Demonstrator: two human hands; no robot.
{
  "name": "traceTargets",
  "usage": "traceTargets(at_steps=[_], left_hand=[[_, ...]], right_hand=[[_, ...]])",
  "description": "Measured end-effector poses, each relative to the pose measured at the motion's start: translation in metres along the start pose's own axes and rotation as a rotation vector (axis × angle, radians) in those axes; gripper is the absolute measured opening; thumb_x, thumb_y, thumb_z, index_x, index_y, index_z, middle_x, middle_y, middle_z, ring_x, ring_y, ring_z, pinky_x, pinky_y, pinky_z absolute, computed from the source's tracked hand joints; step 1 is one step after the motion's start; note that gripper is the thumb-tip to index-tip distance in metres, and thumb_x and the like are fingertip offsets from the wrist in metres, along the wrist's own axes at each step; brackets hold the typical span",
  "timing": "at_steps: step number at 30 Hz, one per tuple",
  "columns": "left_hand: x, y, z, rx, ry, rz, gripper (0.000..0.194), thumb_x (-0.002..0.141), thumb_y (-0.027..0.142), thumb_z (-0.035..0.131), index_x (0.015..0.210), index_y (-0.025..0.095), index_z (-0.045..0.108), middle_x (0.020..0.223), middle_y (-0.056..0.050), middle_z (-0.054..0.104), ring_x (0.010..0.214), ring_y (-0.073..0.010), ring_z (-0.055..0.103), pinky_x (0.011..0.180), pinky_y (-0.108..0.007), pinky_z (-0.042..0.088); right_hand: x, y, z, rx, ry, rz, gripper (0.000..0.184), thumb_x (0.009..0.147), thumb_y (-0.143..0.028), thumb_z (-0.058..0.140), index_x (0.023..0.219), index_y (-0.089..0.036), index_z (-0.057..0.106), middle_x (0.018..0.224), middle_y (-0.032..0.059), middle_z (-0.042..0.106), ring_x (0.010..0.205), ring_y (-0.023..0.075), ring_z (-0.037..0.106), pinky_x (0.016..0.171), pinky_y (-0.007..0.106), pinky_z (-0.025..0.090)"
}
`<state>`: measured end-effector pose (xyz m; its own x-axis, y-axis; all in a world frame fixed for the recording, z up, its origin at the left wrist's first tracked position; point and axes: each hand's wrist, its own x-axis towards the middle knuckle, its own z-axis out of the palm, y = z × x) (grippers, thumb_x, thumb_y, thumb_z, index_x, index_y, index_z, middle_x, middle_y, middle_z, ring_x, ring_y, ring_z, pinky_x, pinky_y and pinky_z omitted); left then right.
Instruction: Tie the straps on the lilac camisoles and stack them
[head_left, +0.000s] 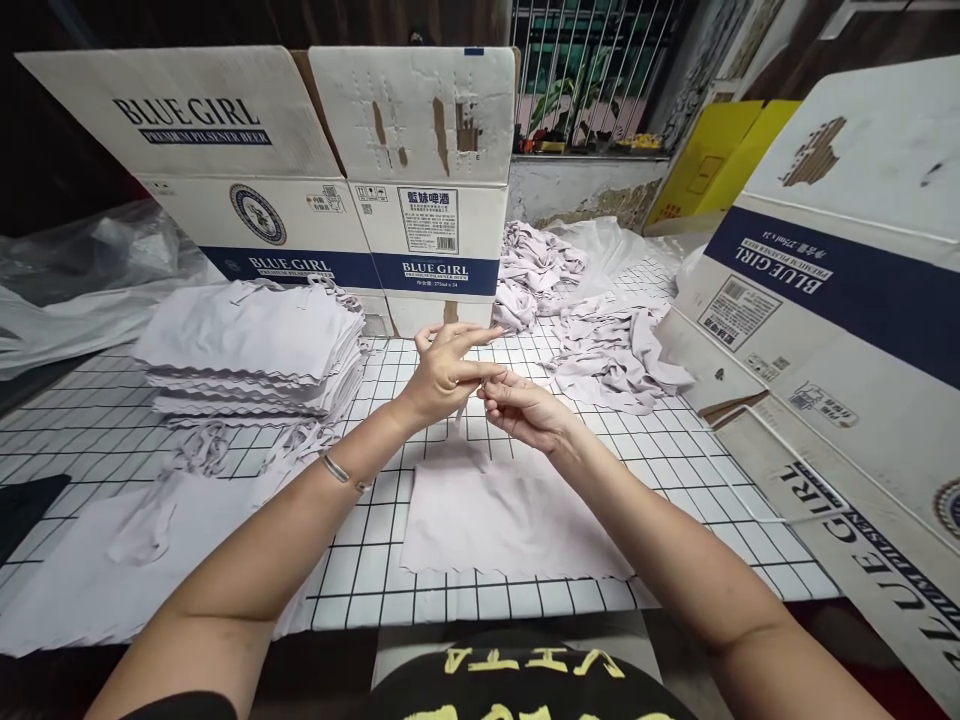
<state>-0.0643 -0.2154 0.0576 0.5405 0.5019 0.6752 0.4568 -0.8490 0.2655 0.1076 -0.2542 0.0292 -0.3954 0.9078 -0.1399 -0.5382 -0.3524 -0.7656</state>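
Note:
A pale lilac fabric piece [510, 515] with a wavy lower edge lies flat on the table in front of me. From its top a thin strap [459, 418] rises to my hands. My left hand [446, 378] pinches around the strap between thumb and a finger, other fingers stretched out. Its fingertips meet those of my right hand [529, 408], which is closed in a pinch at the strap's upper end; the exact grip is partly hidden. Left of them stands a stack of similar folded pieces [247, 335], and nearer me lie loose pieces with straps [135, 540].
An upright white beer carton [431, 225] stands behind the stack. Another carton [847, 290] leans along the right side. Crumpled lilac fabric [615, 350] lies at the back right of the grid-patterned table [367, 560]. Clear plastic sheeting [97, 270] sits at the left.

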Motion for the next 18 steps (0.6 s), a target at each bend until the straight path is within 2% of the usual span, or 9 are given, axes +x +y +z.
traceTargets(at_steps=[4,9,11,13,15,18], left_hand=[[-0.005,0.0,0.002,0.048,-0.022,-0.028,0.026,0.087,0.016,0.06,0.094,0.034,0.077,0.13,-0.002,0.063,0.12,-0.024,0.05,0.102,-0.048,0.021],[-0.002,-0.002,0.003,0.118,-0.054,0.003,0.024,0.091,0.023,0.057,0.1,0.036,0.075,0.133,0.0,0.061,0.125,-0.0257,0.046,0.103,-0.051,0.014],[-0.004,-0.002,0.001,0.126,-0.055,-0.085,0.025,0.09,0.023,0.057,0.108,0.032,0.071,0.135,-0.003,0.059,0.125,-0.0259,0.045,0.103,-0.049,0.016],[-0.014,0.0,0.001,0.109,-0.062,-0.262,0.027,0.088,0.024,0.059,0.115,0.026,0.066,0.13,-0.007,0.06,0.12,-0.0254,0.049,0.099,-0.045,0.024],[-0.035,0.005,0.005,0.063,-0.165,-0.447,0.025,0.088,0.03,0.059,0.111,0.021,0.064,0.119,-0.008,0.064,0.112,-0.0251,0.052,0.093,-0.042,0.029],[-0.076,0.018,0.018,-0.015,-0.48,-0.594,0.027,0.086,0.045,0.059,0.097,0.021,0.062,0.105,-0.006,0.066,0.103,-0.0261,0.053,0.09,-0.043,0.03]], right_hand=[[-0.003,-0.003,0.004,-0.141,0.053,-0.011,0.035,0.061,-0.016,0.085,0.085,-0.017,0.06,0.07,-0.0023,0.068,0.056,0.0058,0.059,0.054,0.016,0.049],[-0.001,-0.013,0.003,-0.289,0.078,-0.068,0.042,0.057,-0.021,0.087,0.087,-0.02,0.058,0.066,-0.0042,0.067,0.059,0.0093,0.061,0.059,0.022,0.05],[0.003,-0.018,-0.001,-0.31,0.118,-0.086,0.043,0.055,-0.016,0.087,0.087,-0.019,0.058,0.063,-0.0041,0.066,0.056,0.0096,0.06,0.057,0.023,0.049],[0.008,-0.024,-0.011,-0.25,0.212,-0.12,0.038,0.057,-0.01,0.084,0.087,-0.018,0.061,0.064,-0.0033,0.067,0.055,0.0084,0.059,0.056,0.021,0.05],[0.012,-0.028,-0.026,-0.113,0.343,-0.179,0.028,0.064,-0.005,0.078,0.082,-0.018,0.061,0.065,-0.0043,0.065,0.056,0.0063,0.058,0.058,0.018,0.052],[0.014,-0.022,-0.048,0.023,0.492,-0.161,0.02,0.075,-0.004,0.069,0.072,-0.019,0.057,0.062,-0.0055,0.06,0.057,0.0045,0.058,0.057,0.013,0.053]])
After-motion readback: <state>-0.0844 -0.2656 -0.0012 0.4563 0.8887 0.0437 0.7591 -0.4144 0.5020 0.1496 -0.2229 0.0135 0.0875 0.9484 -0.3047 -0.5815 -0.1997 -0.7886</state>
